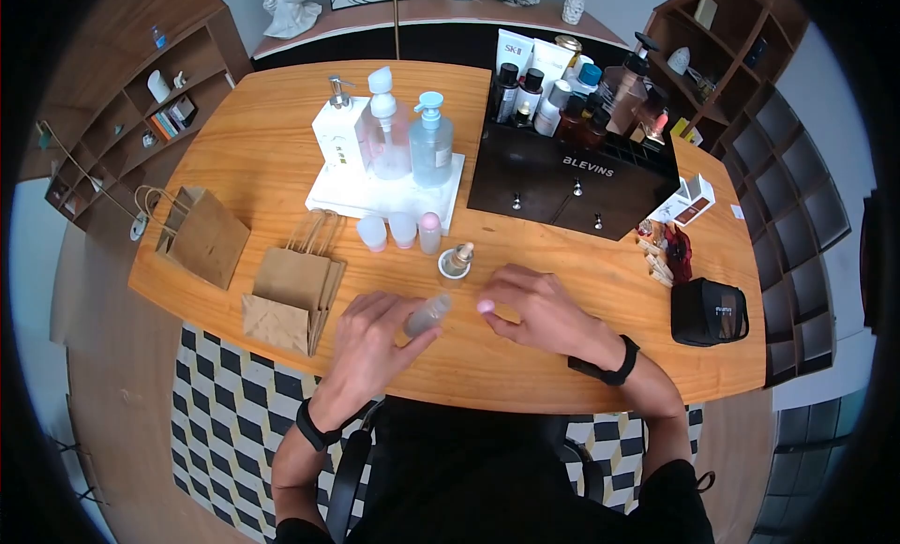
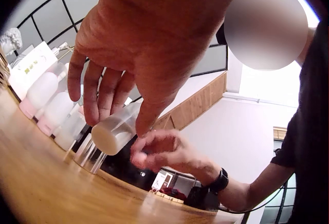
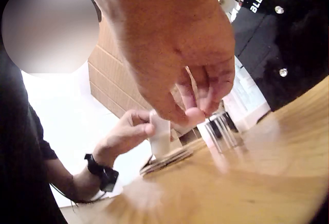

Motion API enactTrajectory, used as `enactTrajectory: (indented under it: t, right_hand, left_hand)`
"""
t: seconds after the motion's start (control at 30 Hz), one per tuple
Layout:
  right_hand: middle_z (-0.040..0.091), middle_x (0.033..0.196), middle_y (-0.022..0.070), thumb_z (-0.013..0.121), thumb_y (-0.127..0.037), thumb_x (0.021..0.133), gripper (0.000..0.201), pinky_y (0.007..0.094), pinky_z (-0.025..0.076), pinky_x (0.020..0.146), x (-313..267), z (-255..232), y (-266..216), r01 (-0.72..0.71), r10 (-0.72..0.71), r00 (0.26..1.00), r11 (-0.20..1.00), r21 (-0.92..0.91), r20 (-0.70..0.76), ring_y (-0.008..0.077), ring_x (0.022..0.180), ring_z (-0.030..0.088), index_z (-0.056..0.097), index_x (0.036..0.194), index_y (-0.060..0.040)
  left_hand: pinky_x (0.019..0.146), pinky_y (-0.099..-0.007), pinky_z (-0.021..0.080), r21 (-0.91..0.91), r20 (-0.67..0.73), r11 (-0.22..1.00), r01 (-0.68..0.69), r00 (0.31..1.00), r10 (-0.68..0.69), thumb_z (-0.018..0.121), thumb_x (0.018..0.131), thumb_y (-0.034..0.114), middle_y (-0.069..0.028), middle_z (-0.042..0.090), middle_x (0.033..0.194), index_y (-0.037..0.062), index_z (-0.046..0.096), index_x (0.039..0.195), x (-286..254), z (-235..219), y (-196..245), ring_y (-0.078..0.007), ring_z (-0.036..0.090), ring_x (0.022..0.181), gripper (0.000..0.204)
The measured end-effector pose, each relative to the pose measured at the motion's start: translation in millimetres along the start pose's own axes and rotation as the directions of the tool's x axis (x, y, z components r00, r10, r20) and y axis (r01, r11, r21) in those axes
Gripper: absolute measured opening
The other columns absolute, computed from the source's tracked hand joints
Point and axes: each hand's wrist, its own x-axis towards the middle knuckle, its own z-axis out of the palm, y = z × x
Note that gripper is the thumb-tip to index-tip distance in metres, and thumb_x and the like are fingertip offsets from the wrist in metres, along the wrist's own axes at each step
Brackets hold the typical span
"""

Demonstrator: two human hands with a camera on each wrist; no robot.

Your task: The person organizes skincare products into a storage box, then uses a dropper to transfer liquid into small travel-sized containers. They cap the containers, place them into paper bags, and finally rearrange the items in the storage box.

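Observation:
My left hand (image 1: 368,342) holds a small translucent bottle (image 1: 428,316) between thumb and fingers. The bottle is tilted, and its pale round base shows in the left wrist view. Across from it, my right hand (image 1: 548,311) pinches a small pink cap (image 1: 486,307) between thumb and fingertip, apart from the bottle. Just beyond both hands stands a clear glass dropper bottle (image 1: 457,261) with a gold-toned top. Farther back are two frosted small bottles (image 1: 372,233) and a third small bottle (image 1: 429,234) with a pink rounded cap, standing in a row.
A white tray (image 1: 333,192) behind bears several pump bottles (image 1: 431,155). To its right is a black drawer organizer (image 1: 534,183) full of cosmetics. Brown paper bags (image 1: 286,291) lie at the left. A black pouch (image 1: 708,311) and a dark red item (image 1: 677,253) are at the right.

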Motion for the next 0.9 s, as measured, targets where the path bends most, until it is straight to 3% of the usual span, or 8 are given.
enactTrajectory:
  t: [0.07, 0.17, 0.37, 0.47, 0.6, 0.67, 0.83, 0.9]
  right_hand:
    - [0.072, 0.113, 0.0126, 0.076, -0.007, 0.093, 0.017, 0.042, 0.062, 0.082, 5, -12, -18, 0.087, -0.035, 0.966, 0.977, 0.193, -0.256, 0.033, 0.099, 0.072, 0.074, 0.109, -0.0022]
    - [0.072, 0.116, 0.0114, 0.079, -0.005, 0.091, 0.024, 0.0408, 0.063, 0.083, 9, -20, -31, 0.17, -0.082, 0.96, 0.931, 0.322, -0.269, 0.0316, 0.101, 0.073, 0.075, 0.114, -0.0037]
    - [0.072, 0.117, 0.01, 0.078, -0.006, 0.092, 0.022, 0.0419, 0.063, 0.083, 17, -9, -31, 0.317, -0.279, 0.937, 0.931, 0.18, -0.211, 0.0311, 0.105, 0.072, 0.075, 0.114, -0.0024]
    - [0.071, 0.116, 0.0104, 0.078, -0.008, 0.093, 0.021, 0.0418, 0.062, 0.083, 19, -9, -31, 0.334, -0.3, 0.934, 0.925, 0.179, -0.193, 0.0308, 0.105, 0.072, 0.075, 0.113, -0.0015]
    - [0.071, 0.114, 0.0115, 0.078, -0.011, 0.093, 0.021, 0.0425, 0.062, 0.08, 19, -7, -34, 0.3, -0.269, 0.947, 0.936, 0.184, -0.176, 0.0311, 0.1, 0.072, 0.074, 0.112, -0.0008]
    - [0.07, 0.113, 0.0127, 0.079, -0.015, 0.093, 0.024, 0.0437, 0.062, 0.076, 18, -7, -38, 0.196, -0.188, 0.978, 0.977, 0.082, -0.093, 0.0307, 0.096, 0.072, 0.074, 0.111, 0.0001]
    - [0.072, 0.108, 0.0129, 0.079, -0.022, 0.094, 0.031, 0.0433, 0.061, 0.07, 16, -7, -43, 0.162, -0.162, 0.982, 0.987, -0.007, -0.102, 0.031, 0.089, 0.073, 0.074, 0.117, -0.002]
    - [0.072, 0.105, 0.013, 0.08, -0.024, 0.094, 0.034, 0.0428, 0.061, 0.069, 19, -10, -43, 0.14, -0.141, 0.985, 0.99, -0.016, -0.101, 0.0314, 0.088, 0.073, 0.073, 0.12, -0.0031]
  left_hand:
    - [0.085, -0.0427, 0.056, -0.015, 0.005, 1.0, -0.009, 1.0, 0.01, 0.092, 0.079, 0.019, -0.0143, 0.078, 0.096, 0.0016, 0.079, 0.104, -2, 1, 2, -0.0341, 0.073, 0.089, 0.033]
    - [0.085, -0.0425, 0.056, -0.041, 0.017, 0.998, -0.046, 0.999, 0.047, 0.092, 0.079, 0.02, -0.015, 0.077, 0.095, 0.0013, 0.078, 0.103, -3, 3, 5, -0.0344, 0.073, 0.089, 0.033]
    - [0.079, -0.0431, 0.053, -0.037, 0.0, 0.994, -0.108, 0.994, 0.108, 0.089, 0.081, 0.021, -0.0119, 0.075, 0.092, 0.0038, 0.076, 0.105, -9, 6, 2, -0.0325, 0.07, 0.085, 0.032]
    - [0.079, -0.0426, 0.052, -0.009, 0.007, 0.993, -0.118, 0.993, 0.118, 0.089, 0.081, 0.021, -0.0118, 0.075, 0.093, 0.0027, 0.076, 0.105, -12, 6, 1, -0.0315, 0.069, 0.085, 0.033]
    - [0.08, -0.0419, 0.051, 0.055, 0.02, 0.988, -0.147, 0.989, 0.146, 0.088, 0.081, 0.022, -0.0109, 0.074, 0.095, 0.0023, 0.075, 0.107, -14, 4, 2, -0.0299, 0.069, 0.088, 0.035]
    - [0.081, -0.0418, 0.051, 0.064, 0.03, 0.987, -0.147, 0.989, 0.145, 0.088, 0.081, 0.022, -0.0106, 0.073, 0.095, 0.0024, 0.075, 0.108, -15, 3, 2, -0.0297, 0.069, 0.089, 0.035]
    - [0.081, -0.0416, 0.051, 0.055, -0.007, 0.983, -0.175, 0.984, 0.175, 0.088, 0.081, 0.022, -0.0103, 0.073, 0.095, 0.0023, 0.075, 0.108, -14, 5, 4, -0.0296, 0.068, 0.088, 0.036]
    - [0.081, -0.0415, 0.054, 0.057, -0.019, 0.988, -0.143, 0.989, 0.144, 0.09, 0.079, 0.022, -0.0114, 0.076, 0.094, 0.0026, 0.078, 0.101, -12, 3, 3, -0.031, 0.071, 0.087, 0.032]
